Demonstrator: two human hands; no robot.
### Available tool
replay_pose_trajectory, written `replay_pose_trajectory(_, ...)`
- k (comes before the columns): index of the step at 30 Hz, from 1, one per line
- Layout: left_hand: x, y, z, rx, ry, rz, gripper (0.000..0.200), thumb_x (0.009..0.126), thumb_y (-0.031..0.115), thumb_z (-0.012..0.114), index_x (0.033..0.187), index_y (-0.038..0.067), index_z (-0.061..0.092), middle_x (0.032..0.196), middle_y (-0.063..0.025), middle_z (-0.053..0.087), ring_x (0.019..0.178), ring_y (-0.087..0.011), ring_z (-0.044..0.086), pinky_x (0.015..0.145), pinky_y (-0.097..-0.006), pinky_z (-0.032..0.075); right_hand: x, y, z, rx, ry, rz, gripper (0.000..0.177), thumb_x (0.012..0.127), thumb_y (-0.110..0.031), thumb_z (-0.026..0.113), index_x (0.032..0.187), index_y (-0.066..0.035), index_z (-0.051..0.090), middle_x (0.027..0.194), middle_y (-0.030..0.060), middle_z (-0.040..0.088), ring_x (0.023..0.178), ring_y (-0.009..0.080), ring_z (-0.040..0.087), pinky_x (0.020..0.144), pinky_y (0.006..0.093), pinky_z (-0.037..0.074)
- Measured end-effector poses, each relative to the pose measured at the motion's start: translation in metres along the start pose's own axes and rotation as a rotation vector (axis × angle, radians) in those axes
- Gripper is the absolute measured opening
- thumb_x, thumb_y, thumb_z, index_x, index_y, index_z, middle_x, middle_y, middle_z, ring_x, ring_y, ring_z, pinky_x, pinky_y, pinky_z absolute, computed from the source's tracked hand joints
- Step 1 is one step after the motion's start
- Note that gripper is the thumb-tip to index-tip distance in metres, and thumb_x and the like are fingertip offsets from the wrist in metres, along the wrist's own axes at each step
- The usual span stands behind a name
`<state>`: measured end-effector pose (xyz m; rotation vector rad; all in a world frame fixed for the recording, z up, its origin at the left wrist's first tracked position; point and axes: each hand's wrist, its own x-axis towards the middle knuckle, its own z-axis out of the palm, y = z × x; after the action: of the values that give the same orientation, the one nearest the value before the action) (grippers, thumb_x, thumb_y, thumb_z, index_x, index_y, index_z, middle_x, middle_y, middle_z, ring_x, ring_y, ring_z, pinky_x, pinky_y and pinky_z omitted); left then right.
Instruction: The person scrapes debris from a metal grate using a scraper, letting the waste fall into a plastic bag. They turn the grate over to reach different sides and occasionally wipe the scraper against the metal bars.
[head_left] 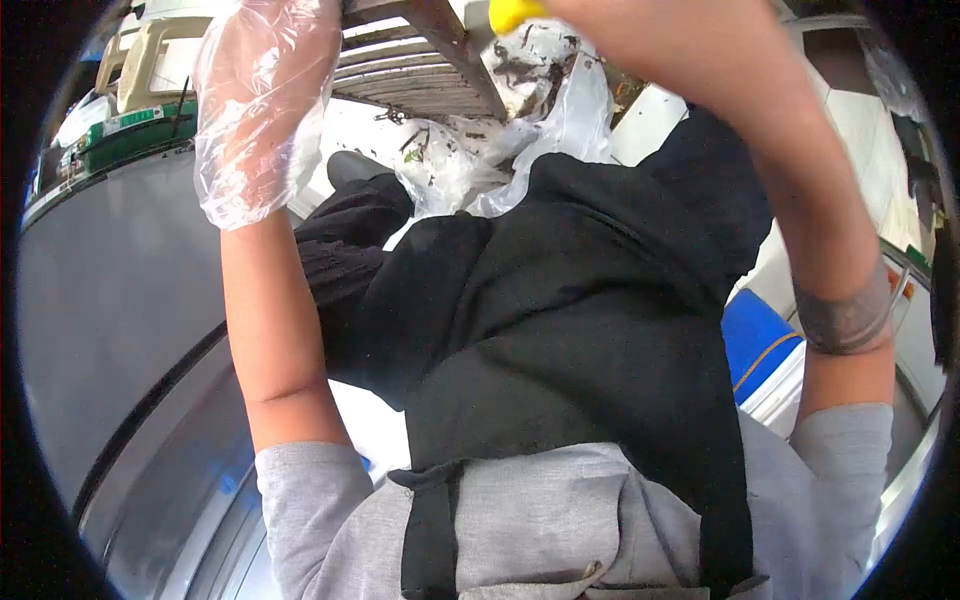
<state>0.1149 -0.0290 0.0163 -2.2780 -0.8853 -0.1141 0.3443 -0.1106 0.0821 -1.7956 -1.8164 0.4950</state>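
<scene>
Looking down your black apron (pixel 560 330). At 12 o'clock lies a crumpled bag (pixel 565 115) of clear, whitish film, flecked inside with dark and green plant scraps. Its long axis slants from 1 o'clock down toward 7 o'clock; you cannot tell which end is the mouth. Your left hand (pixel 265 100), at 11 o'clock, wears a loose clear glove and is raised just beside wooden slats (pixel 420 75); the film hides whether it grips anything. Your right hand (pixel 575 12) is cut off by the top edge, next to a yellow piece (pixel 510 12); its grip cannot be told. A blue container (pixel 755 340) sits at 4 o'clock.
</scene>
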Motion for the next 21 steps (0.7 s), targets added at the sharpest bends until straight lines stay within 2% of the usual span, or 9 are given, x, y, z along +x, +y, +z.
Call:
replay_pose_trajectory(1,0.001,0.0,0.0,0.001,0.008,-0.008,0.045,0.089,0.003,0.06,0.134,0.001,0.058,0.103,-0.0186,0.062,0.095,-0.0367,0.062,0.083,-0.0487,0.051,-0.012,0.034,0.01,0.209,0.054,-0.341,0.019,0.08,-0.009,0.061,0.077,0.005,0.074,0.058,0.0232,0.06,0.052,0.0289,0.064,0.055,0.0397,0.054)
replay_pose_trajectory(2,0.001,0.0,0.002,-0.006,0.04,0.006,0.045,0.089,0.003,0.06,0.134,0.001,0.057,0.103,-0.0187,0.062,0.095,-0.0367,0.062,0.084,-0.049,0.051,-0.009,0.034,0.011,0.154,0.008,-0.232,0.02,0.081,-0.009,0.062,0.081,0.005,0.076,0.06,0.0235,0.063,0.053,0.0273,0.065,0.055,0.0362,0.054)
replay_pose_trajectory(3,-0.001,0.002,0.005,-0.015,0.062,0.024,0.045,0.089,0.003,0.06,0.134,0.0,0.057,0.103,-0.0187,0.062,0.095,-0.0366,0.062,0.085,-0.0492,0.051,-0.002,-0.03,-0.023,0.027,-0.112,0.344,0.02,0.08,-0.008,0.061,0.08,0.003,0.077,0.059,0.0207,0.065,0.052,0.0252,0.065,0.055,0.0343,0.054)
replay_pose_trajectory(4,-0.001,0.002,0.008,-0.011,0.114,0.038,0.045,0.089,0.003,0.06,0.134,0.0,0.057,0.103,-0.0187,0.061,0.095,-0.0362,0.062,0.085,-0.049,0.051,-0.003,-0.022,-0.012,0.035,-0.13,0.352,0.02,0.08,-0.008,0.061,0.08,0.003,0.077,0.059,0.0207,0.065,0.052,0.0252,0.065,0.055,0.0343,0.054)
replay_pose_trajectory(11,0.005,0.004,0.006,0.096,-0.005,-0.021,0.053,0.088,0.004,0.062,0.14,0.003,0.054,0.104,-0.0179,0.061,0.099,-0.0341,0.062,0.089,-0.0465,0.051,0.001,0.049,0.026,0.127,0.032,-0.158,0.024,0.083,-0.011,0.06,0.073,0.007,0.072,0.057,0.0262,0.06,0.048,0.0284,0.063,0.053,0.0395,0.051)
replay_pose_trajectory(13,-0.008,-0.008,0.026,0.281,0.171,0.105,0.056,0.087,0.003,0.063,0.142,0.003,0.052,0.106,-0.0184,0.061,0.101,-0.0334,0.062,0.088,-0.0454,0.052,-0.002,-0.009,-0.021,0.529,-0.213,0.524,0.025,0.085,-0.012,0.06,0.074,0.006,0.073,0.058,0.0242,0.061,0.047,0.0274,0.062,0.052,0.0382,0.051)
replay_pose_trajectory(17,0.0,-0.002,0.002,0.091,-0.001,0.009,0.059,0.085,0.002,0.064,0.143,0.003,0.05,0.11,-0.019,0.061,0.105,-0.0341,0.062,0.091,-0.0458,0.051,-0.006,0.071,0.072,0.287,-0.045,0.025,0.025,0.085,-0.015,0.06,0.079,0.006,0.073,0.066,0.0287,0.063,0.057,0.0331,0.067,0.06,0.0403,0.054)
replay_pose_trajectory(19,-0.001,-0.001,0.008,0.071,0.027,0.028,0.06,0.084,0.002,0.064,0.142,0.003,0.05,0.11,-0.019,0.061,0.106,-0.0344,0.061,0.091,-0.046,0.051,-0.005,0.026,0.027,0.269,-0.073,0.295,0.023,0.087,-0.011,0.059,0.087,0.006,0.076,0.066,0.0245,0.068,0.056,0.0274,0.068,0.056,0.0389,0.055)
replay_pose_trajectory(21,-0.005,0.003,0.009,0.196,0.072,0.038,0.059,0.084,-0.001,0.063,0.141,0.003,0.051,0.11,-0.019,0.062,0.106,-0.0353,0.062,0.091,-0.0469,0.051,-0.01,0.037,0.045,0.193,-0.071,0.204,0.023,0.086,-0.011,0.059,0.086,0.006,0.075,0.067,0.0261,0.067,0.056,0.0299,0.068,0.057,0.0392,0.055)
